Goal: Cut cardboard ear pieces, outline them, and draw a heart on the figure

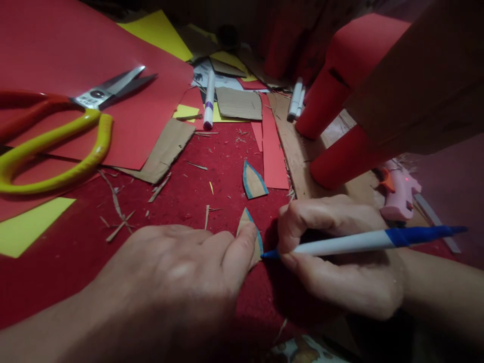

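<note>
Under the fingers of my left hand (189,267) lies a small pointed cardboard piece (258,242), pressed flat against the red surface. A blue line runs along its right edge. My right hand (340,257) grips a white and blue marker (348,244), whose blue tip touches the lower right edge of that piece. Just beyond it rests a second pointed cardboard piece (254,181) with blue along its edges, touched by neither hand. The left part of the held piece is hidden by my fingers.
Scissors (96,98) with red and yellow handles lie on red paper (151,116) at left. Red cylinders (340,151) stand at right near a pink glue gun (401,189). A purple-banded marker (209,98), cardboard scrap (238,103) and red strip (273,151) lie farther back.
</note>
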The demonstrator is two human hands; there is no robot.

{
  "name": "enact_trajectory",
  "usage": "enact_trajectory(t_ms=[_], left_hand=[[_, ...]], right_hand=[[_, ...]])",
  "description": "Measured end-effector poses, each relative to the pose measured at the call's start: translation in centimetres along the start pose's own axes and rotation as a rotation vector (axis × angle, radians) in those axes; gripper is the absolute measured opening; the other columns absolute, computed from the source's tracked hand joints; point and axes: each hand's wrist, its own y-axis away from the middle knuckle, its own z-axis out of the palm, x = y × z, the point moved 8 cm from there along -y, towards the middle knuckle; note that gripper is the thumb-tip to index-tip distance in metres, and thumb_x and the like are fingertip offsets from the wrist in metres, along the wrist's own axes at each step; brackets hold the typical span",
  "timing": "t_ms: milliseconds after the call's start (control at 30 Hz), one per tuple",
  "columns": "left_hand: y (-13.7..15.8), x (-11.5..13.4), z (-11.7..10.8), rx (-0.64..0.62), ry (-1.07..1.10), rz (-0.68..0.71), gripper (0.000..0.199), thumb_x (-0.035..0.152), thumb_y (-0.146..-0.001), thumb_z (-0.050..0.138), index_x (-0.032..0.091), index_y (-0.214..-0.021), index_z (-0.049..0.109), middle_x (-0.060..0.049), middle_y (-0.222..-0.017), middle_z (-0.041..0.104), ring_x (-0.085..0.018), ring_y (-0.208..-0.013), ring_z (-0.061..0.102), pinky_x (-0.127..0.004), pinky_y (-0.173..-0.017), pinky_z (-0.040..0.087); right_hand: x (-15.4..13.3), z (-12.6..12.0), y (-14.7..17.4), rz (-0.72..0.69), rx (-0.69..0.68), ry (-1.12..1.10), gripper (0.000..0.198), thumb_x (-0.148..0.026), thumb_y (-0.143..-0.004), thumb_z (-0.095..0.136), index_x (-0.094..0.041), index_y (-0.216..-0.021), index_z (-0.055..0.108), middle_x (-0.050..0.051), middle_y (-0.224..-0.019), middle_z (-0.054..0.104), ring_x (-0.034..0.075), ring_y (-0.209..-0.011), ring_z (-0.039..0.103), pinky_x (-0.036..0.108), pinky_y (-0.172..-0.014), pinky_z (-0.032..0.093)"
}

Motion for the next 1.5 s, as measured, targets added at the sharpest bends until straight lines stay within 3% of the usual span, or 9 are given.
enact_trajectory(t_ms=[233,367,567,767,967,1167,1367,1500], left_hand=[[0.2,0.2,0.4,0.063,-0.040,0.017,0.046,0.028,-0.097,0.062,0.017,-0.141,0.070,0.002,-0.078,0.082,-0.024,-0.053,0.070,-0.046,-0.047,0.044],[0.3,0.2,0.5,0.105,-0.064,0.017,0.046,0.028,-0.094,0.061,0.019,-0.139,0.069,0.004,-0.076,0.081,-0.024,-0.051,0.070,-0.045,-0.047,0.043],[0.2,0.2,0.5,0.055,-0.041,0.014,0.038,0.024,-0.099,0.057,0.023,-0.135,0.070,0.006,-0.073,0.078,-0.024,-0.053,0.071,-0.046,-0.045,0.044],[0.2,0.2,0.6,0.123,-0.062,0.006,0.042,0.026,-0.096,0.062,0.020,-0.137,0.070,0.006,-0.074,0.080,-0.024,-0.051,0.069,-0.046,-0.047,0.041],[0.2,0.1,0.6,0.176,-0.050,0.015,0.035,0.025,-0.098,0.057,0.022,-0.130,0.070,0.006,-0.072,0.078,-0.023,-0.049,0.067,-0.046,-0.045,0.039],[0.3,0.2,0.7,0.173,-0.029,0.021,0.044,0.024,-0.094,0.061,0.019,-0.137,0.067,0.006,-0.069,0.076,-0.024,-0.049,0.068,-0.046,-0.044,0.038],[0.8,-0.1,0.8,0.260,-0.012,0.028,0.041,0.026,-0.098,0.057,0.022,-0.139,0.064,0.004,-0.074,0.081,-0.025,-0.047,0.065,-0.048,-0.042,0.037],[1.1,-0.3,1.2,0.262,0.008,0.025,0.042,0.027,-0.097,0.062,0.024,-0.139,0.065,0.004,-0.076,0.082,-0.025,-0.047,0.066,-0.048,-0.043,0.037]], right_hand=[[0.1,-0.7,0.1,0.036,0.120,0.064,0.019,-0.005,-0.082,0.067,-0.023,-0.077,0.061,-0.005,-0.063,0.061,0.009,-0.052,0.050,0.021,-0.049,0.038],[0.2,-0.5,0.1,0.023,0.110,0.062,0.019,-0.005,-0.080,0.066,-0.023,-0.077,0.061,-0.006,-0.062,0.058,0.009,-0.052,0.050,0.021,-0.050,0.038],[0.1,0.1,0.1,0.011,0.032,-0.018,0.022,-0.004,-0.076,0.067,-0.023,-0.070,0.058,-0.006,-0.062,0.056,0.009,-0.053,0.047,0.021,-0.050,0.039],[0.4,-0.7,0.0,0.043,0.144,0.045,0.019,-0.004,-0.083,0.067,-0.022,-0.077,0.062,-0.006,-0.061,0.060,0.008,-0.052,0.050,0.020,-0.049,0.040],[0.3,-0.5,-0.2,0.018,0.113,0.046,0.021,-0.002,-0.083,0.068,-0.022,-0.080,0.062,-0.006,-0.062,0.061,0.008,-0.052,0.051,0.020,-0.049,0.040],[0.1,-0.2,0.0,0.031,0.048,0.002,0.020,-0.004,-0.079,0.067,-0.022,-0.073,0.060,-0.006,-0.063,0.058,0.008,-0.053,0.049,0.020,-0.050,0.040],[0.7,-0.8,-0.1,0.088,0.127,0.037,0.018,-0.007,-0.084,0.068,-0.023,-0.078,0.062,-0.005,-0.060,0.062,0.010,-0.052,0.053,0.020,-0.049,0.042],[0.4,-0.7,-0.5,-0.024,0.121,0.043,0.019,-0.003,-0.082,0.069,-0.022,-0.079,0.064,-0.005,-0.062,0.066,0.009,-0.051,0.055,0.018,-0.046,0.043]])
